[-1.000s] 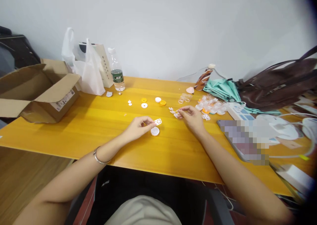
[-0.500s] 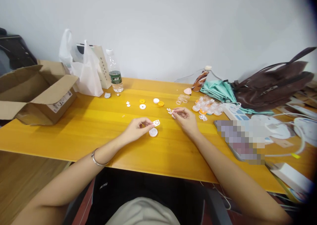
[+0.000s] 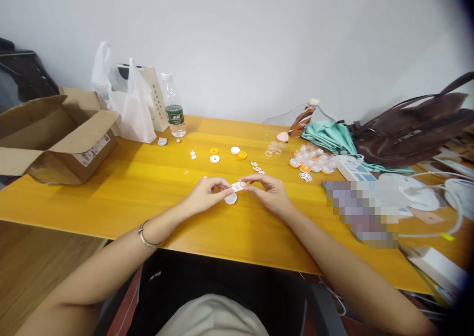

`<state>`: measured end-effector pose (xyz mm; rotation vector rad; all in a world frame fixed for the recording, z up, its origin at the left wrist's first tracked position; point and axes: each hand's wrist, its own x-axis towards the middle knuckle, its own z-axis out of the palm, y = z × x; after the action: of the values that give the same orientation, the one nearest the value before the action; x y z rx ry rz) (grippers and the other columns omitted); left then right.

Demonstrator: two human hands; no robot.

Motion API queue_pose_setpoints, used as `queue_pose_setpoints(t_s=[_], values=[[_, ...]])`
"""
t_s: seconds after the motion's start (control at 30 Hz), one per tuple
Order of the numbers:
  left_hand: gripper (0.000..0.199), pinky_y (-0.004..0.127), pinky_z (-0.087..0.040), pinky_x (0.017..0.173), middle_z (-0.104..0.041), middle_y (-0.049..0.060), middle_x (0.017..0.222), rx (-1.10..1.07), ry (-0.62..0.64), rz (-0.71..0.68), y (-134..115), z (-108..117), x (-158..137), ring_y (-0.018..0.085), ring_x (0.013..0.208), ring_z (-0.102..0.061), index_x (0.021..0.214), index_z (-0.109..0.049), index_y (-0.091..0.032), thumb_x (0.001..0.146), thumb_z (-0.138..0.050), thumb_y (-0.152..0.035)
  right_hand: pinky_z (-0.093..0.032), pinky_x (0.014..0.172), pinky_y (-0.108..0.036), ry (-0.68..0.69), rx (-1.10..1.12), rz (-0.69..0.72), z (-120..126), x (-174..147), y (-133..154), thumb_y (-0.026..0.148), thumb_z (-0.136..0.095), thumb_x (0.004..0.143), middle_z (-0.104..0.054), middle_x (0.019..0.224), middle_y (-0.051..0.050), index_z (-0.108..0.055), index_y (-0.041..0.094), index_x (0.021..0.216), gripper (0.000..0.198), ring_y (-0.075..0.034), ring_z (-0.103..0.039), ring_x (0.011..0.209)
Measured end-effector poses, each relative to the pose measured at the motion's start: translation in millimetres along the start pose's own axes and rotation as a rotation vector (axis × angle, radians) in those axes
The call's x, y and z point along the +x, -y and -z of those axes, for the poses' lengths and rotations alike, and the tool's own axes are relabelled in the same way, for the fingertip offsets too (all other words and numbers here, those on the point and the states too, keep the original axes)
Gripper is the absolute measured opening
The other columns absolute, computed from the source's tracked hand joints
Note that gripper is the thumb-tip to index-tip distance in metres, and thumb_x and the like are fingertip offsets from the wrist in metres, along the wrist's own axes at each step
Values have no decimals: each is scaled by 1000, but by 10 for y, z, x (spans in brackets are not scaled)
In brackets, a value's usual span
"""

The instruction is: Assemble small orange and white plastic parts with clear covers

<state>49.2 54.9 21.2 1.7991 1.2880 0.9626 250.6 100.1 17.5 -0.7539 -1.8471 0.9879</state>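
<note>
Between my two hands is a small white openwork plastic piece (image 3: 238, 186). My left hand (image 3: 207, 193) pinches its left end between thumb and fingers. The fingertips of my right hand (image 3: 269, 193) are closed at the right end; whether this is one piece or two pieces side by side I cannot tell. Just below the fingers, a round whitish disc-like part (image 3: 230, 198) lies on the table, its upper edge partly covered. Several similar white cut-out pieces (image 3: 256, 168) lie beyond my right hand, and another white openwork piece (image 3: 305, 176) lies farther right.
Yellow discs (image 3: 242, 155) and white rings (image 3: 215, 159) lie farther back. Clear plastic parts (image 3: 313, 159) are heaped right, near a phone (image 3: 355, 212), a brown bottle (image 3: 303, 120) and a brown bag (image 3: 411, 124). A cardboard box (image 3: 62, 163) and a water bottle (image 3: 175, 114) stand left.
My right hand has moved left and toward me from the loose white pieces. Its fingertips now meet the openwork piece at my left hand, which has stayed nearly in place.
</note>
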Motion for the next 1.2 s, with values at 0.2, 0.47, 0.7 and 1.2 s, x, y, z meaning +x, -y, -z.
queue_pose_setpoints(t_s=[0.2,0.47,0.7,1.2], values=[[25,21,-40,62,-69,3,76,-27,8,-41,-7,-2,-8,10,64,-55,82,-68,-15,77,-59,-37,-50,87,-35,97,-144,142,17,-24,46,23,-61,78,-71,95,-2,-69,26,90,15,-18,-66,89],[26,21,-39,57,-68,3,75,-58,-49,-35,-32,0,-20,9,60,-51,80,-68,-14,76,-59,-38,-53,84,-33,130,-179,296,-32,-29,21,19,-58,81,-71,95,-3,-69,25,92,16,-17,-66,90],[22,21,-40,59,-69,4,75,-109,-114,-26,-59,-15,-23,10,63,-54,79,-68,-14,76,-61,-35,-54,80,-32,53,-253,407,-67,-46,54,16,-59,80,-71,93,-4,-67,25,96,20,-16,-66,87],[20,25,-47,71,-70,4,77,-485,-91,107,-60,-63,-18,12,69,-62,77,-67,-13,69,-69,-30,-54,80,-30,-10,-239,381,-137,-75,69,15,-61,79,-69,95,-5,-67,23,95,19,-15,-65,87]])
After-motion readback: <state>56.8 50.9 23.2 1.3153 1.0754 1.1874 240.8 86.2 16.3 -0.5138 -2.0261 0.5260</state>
